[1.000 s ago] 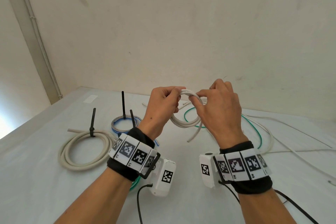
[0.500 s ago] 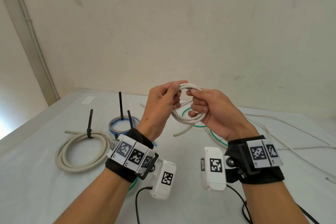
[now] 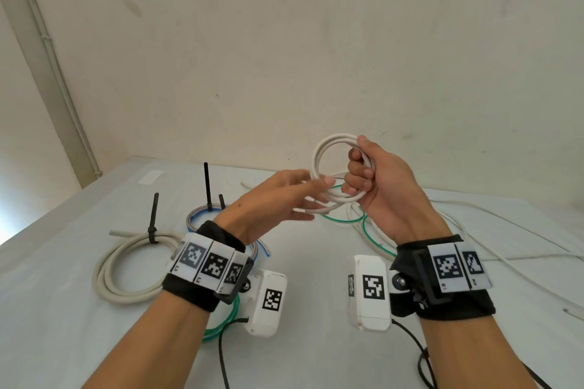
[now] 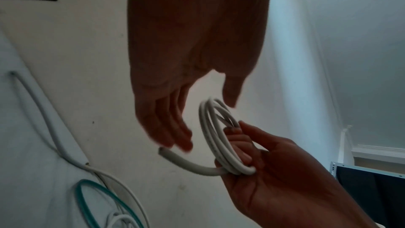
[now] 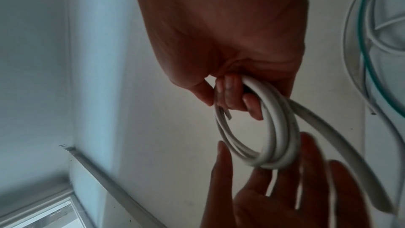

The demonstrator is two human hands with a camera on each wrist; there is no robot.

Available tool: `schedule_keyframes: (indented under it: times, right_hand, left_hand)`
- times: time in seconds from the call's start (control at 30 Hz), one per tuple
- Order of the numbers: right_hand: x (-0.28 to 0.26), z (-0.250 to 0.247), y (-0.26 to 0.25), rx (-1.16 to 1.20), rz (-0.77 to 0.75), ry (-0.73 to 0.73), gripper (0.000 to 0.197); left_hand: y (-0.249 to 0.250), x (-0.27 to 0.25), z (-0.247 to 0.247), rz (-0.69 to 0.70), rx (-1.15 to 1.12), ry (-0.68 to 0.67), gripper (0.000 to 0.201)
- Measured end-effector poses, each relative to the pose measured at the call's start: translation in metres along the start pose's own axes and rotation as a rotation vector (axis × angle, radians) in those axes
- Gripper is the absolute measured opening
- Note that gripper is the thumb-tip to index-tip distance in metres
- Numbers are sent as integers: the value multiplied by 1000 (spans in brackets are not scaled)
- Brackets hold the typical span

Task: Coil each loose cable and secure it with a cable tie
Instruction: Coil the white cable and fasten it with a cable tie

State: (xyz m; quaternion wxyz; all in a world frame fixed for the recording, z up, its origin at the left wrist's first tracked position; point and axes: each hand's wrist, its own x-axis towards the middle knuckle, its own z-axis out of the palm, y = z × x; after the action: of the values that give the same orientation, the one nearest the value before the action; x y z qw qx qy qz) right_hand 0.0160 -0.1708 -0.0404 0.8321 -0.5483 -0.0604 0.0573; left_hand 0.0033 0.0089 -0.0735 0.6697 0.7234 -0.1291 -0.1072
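One right hand (image 3: pixel 384 191) holds the white cable coil (image 3: pixel 328 151), left hand (image 3: pixel 278 196) loose

Setting: bare indoor room set up as a recording or test space, not a lived-in home. Evidence: plain off-white plaster wall (image 3: pixel 284 57), scuffed, with a thin conduit (image 3: pixel 60 73) running down the corner. Work surface is a table (image 3: pixel 63 341) under a white sheet. Cables lie on it: a beige coil (image 3: pixel 110 271) and a blue-grey coil (image 3: pixel 196 218), each cinched with black ties, plus loose white and green lengths (image 3: pixel 363 224). Wrist view shows a window frame (image 5: pixel 50 214).
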Motion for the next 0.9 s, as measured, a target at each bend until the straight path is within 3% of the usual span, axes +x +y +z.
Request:
schedule_keyframes:
  times: [0.1, 0.23, 0.37, 0.47, 0.57, 0.67, 0.8, 0.9]
  right_hand:
    - [0, 0, -2, 93, -21, 13, 34]
    - [0, 1, -3, 133, -14, 21, 36]
    - [-1, 2, -2, 172, -22, 49, 36]
    - [2, 3, 0, 197, -48, 87, 36]
    - [5, 6, 6, 178, -93, 128, 35]
    - [3, 17, 14, 130, -91, 108, 35]
    - [-1, 30, 19, 99, -90, 28, 34]
    - [-2, 26, 19, -19, -94, -52, 35]
  left_hand:
    - [-4, -2, -5, 5, 49, -86, 22]
    - [-5, 3, -10, 41, -88, 55, 12]
    - [-6, 4, -8, 14, -309, 92, 10]
    - [-3, 6, 0, 0, -531, 129, 21]
    - [2, 8, 11, -10, -571, 123, 36]
    - [7, 7, 20, 14, -545, 163, 27]
    - [9, 8, 18, 86, -670, 272, 28]
    - [14, 7, 14, 152, -736, 255, 34]
